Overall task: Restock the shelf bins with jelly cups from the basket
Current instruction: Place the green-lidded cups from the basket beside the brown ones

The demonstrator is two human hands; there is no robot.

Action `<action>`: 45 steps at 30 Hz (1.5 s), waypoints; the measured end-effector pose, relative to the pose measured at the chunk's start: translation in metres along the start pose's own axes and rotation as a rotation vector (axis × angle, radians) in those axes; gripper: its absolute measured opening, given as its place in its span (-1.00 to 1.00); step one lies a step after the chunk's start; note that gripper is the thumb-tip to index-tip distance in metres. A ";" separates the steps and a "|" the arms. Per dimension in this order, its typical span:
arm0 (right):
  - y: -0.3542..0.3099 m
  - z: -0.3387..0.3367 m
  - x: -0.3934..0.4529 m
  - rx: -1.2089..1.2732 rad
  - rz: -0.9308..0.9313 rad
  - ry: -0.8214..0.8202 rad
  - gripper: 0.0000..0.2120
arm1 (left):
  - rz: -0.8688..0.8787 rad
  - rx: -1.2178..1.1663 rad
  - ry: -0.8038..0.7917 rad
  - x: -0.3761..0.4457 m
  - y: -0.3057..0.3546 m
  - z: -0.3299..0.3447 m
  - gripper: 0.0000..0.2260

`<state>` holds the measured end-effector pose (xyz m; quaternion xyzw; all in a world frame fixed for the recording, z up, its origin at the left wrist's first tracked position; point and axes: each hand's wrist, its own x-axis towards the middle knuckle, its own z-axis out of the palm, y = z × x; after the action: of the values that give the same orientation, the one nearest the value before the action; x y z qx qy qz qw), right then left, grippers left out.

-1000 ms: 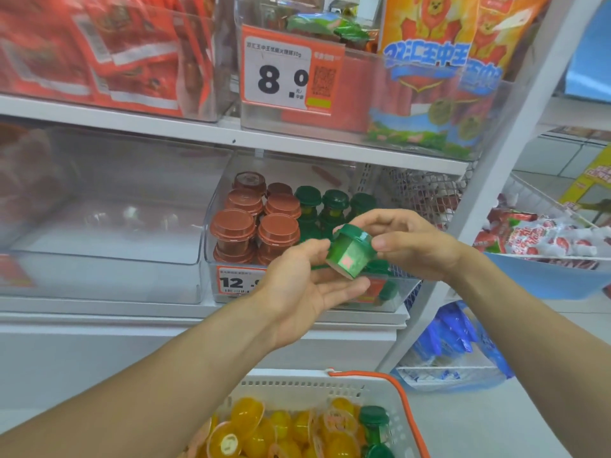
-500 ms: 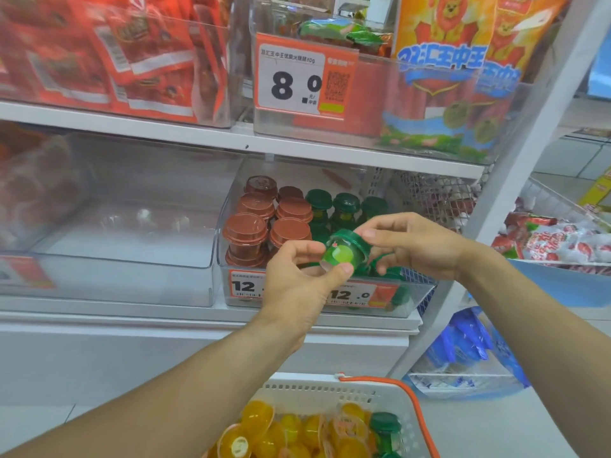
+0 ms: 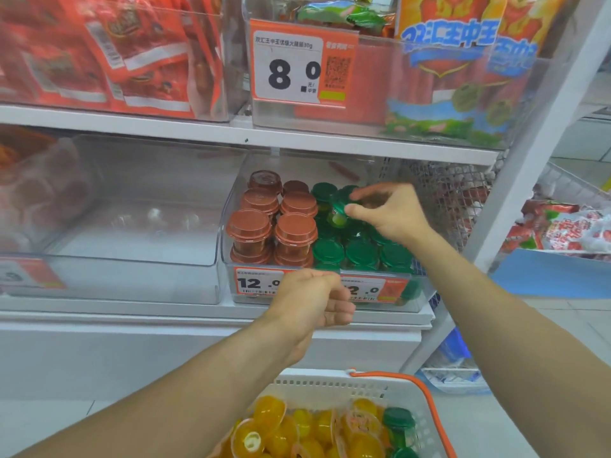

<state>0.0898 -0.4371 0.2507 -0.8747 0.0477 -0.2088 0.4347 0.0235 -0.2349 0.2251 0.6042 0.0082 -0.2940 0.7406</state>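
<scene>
My right hand (image 3: 390,213) pinches a green-lidded jelly cup (image 3: 339,208) by its lid, inside the clear shelf bin (image 3: 231,285), above the stacked green cups (image 3: 362,252). Brown-lidded cups (image 3: 274,219) fill the bin's left half. My left hand (image 3: 314,300) hangs in front of the bin's price tags with fingers loosely curled, holding nothing. The white basket (image 3: 334,386) with an orange handle sits below, holding several yellow jelly cups (image 3: 297,431) and a few green ones (image 3: 398,421).
An empty clear bin (image 3: 132,246) stands left of the jelly bin. The shelf above (image 3: 198,130) carries bins of red and orange snack packs. A white upright post (image 3: 529,166) and a wire basket (image 3: 562,223) of packets are at the right.
My left hand let go of the green cup and dropped down in front of the price tags. My right hand carried the cup up and back into the bin.
</scene>
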 end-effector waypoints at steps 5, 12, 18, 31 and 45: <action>0.019 0.027 0.013 -0.325 -0.088 -0.107 -0.74 | -0.048 0.033 -0.006 0.006 -0.003 -0.002 -0.92; 0.018 0.036 0.023 -0.512 -0.213 -0.092 -0.77 | -0.066 0.081 -0.018 0.010 -0.008 -0.008 -0.95; 0.014 0.035 0.021 -0.511 -0.225 -0.128 -0.77 | -0.088 0.105 -0.028 0.010 -0.012 -0.012 -0.93; -0.016 0.005 -0.009 -0.417 -0.445 0.032 -0.87 | -0.166 0.676 -0.235 0.021 -0.040 -0.028 -0.86; 0.086 0.105 -0.259 -0.532 -0.402 -0.871 -0.85 | -0.496 1.241 -0.242 -0.029 -0.257 -0.103 -0.79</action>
<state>-0.0946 -0.3431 0.0435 -0.9519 -0.2535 0.1130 0.1297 -0.0797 -0.1549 -0.0204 0.8604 -0.1069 -0.4709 0.1629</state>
